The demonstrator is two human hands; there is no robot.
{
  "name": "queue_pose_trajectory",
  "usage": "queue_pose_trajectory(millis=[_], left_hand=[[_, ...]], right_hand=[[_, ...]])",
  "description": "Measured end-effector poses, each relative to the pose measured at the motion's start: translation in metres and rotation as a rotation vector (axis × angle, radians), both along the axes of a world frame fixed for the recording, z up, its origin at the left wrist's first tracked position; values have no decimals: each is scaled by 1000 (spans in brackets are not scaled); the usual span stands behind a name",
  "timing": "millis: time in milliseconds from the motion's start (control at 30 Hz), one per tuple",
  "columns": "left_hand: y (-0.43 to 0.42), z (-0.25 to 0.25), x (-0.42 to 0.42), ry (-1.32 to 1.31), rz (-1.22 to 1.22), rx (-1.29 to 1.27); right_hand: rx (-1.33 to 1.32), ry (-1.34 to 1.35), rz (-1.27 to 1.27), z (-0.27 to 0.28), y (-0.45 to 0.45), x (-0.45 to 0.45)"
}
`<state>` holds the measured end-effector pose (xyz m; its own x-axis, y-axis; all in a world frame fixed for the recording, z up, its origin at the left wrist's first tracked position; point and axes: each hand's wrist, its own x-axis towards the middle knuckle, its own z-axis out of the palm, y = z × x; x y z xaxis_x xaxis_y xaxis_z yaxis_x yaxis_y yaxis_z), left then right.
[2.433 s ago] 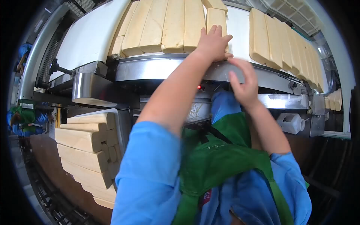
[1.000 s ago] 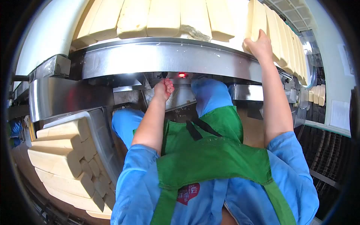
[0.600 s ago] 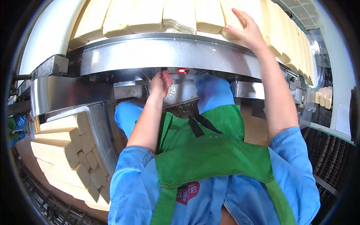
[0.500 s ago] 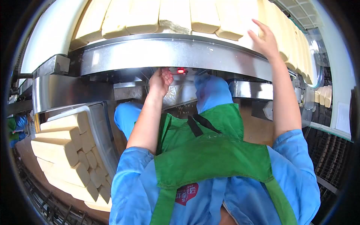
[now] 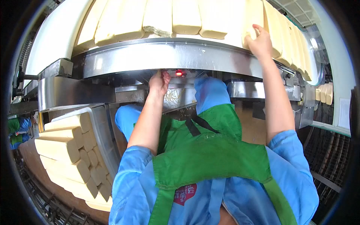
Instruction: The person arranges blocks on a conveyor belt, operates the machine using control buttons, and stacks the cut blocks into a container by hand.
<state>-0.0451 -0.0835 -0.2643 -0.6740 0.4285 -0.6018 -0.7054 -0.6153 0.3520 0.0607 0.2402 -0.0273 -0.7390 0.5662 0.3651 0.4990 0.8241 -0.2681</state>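
Note:
My left hand (image 5: 159,81) is under the front lip of the steel-edged conveyor (image 5: 168,56), beside a small red light (image 5: 179,73). Its fingers are curled upward and partly hidden, so whatever they grip cannot be made out. Over the conveyor's right part is my right hand (image 5: 260,43), thumb and forefinger spread, holding nothing. It is at the front end of a pale loaf-shaped block (image 5: 252,17); whether they touch is unclear. More such blocks lie side by side along the belt, one of them a block (image 5: 157,17) with a ragged front end.
At lower left, several pale blocks (image 5: 62,148) are stacked beside a whitish plastic crate (image 5: 101,123). My knee (image 5: 212,92) is close under the conveyor. Dark racks (image 5: 328,157) stand at right. Another person (image 5: 18,131) shows at the far left.
The row of blocks on the belt has shifted left. My right hand has moved slightly left and down toward a block's end. My left hand stays by the red light, its fingers now further up under the lip.

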Motion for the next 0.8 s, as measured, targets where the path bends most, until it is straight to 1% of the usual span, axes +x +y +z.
queue_pose_trajectory(millis=[33, 100, 200, 267, 300, 333, 367, 400, 433, 467, 500, 533, 567, 633, 733, 800], left_hand=[[1, -2, 1, 6, 18, -8], [3, -6, 3, 21, 39, -25], [2, -9, 4, 55, 44, -56], [1, -8, 5, 45, 16, -83], [2, -4, 8, 23, 17, -46], [2, 0, 14, 0, 18, -8], [3, 4, 21, -22, 17, 30], [6, -1, 28, -60, -71, -40], [5, -30, 30, -23, -239, 67], [9, -20, 33, -18, -295, 2], [14, -7, 39, -17, -347, -65], [17, -3, 39, -15, -345, -22], [18, 0, 39, -15, -328, 1], [23, 4, 34, -2, -303, 55], [25, 0, 27, -40, -329, 118], [24, -3, 26, -56, -339, 173]], right_hand=[[-11, 39, 34, -3, -14, -1], [3, 187, 250, -12, -34, -9], [1, 127, 330, -2, -38, -42], [-21, 98, 328, -4, -34, -47], [-30, 85, 333, -4, -32, -48], [-79, 116, 434, -6, -23, -41], [-238, 168, 467, -5, -14, -31], [-397, 220, 496, -3, -1, -18], [-196, 144, 363, -4, 23, 0], [3, 69, 233, -7, 52, 18], [44, 41, 89, -12, 77, 31], [189, -41, 39, -11, 95, 43], [337, -63, -77, -14, 94, 47], [330, -91, -60, -17, 88, 30], [97, 76, -329, -20, 58, 3], [3, -58, -336, -2, 40, -9]])
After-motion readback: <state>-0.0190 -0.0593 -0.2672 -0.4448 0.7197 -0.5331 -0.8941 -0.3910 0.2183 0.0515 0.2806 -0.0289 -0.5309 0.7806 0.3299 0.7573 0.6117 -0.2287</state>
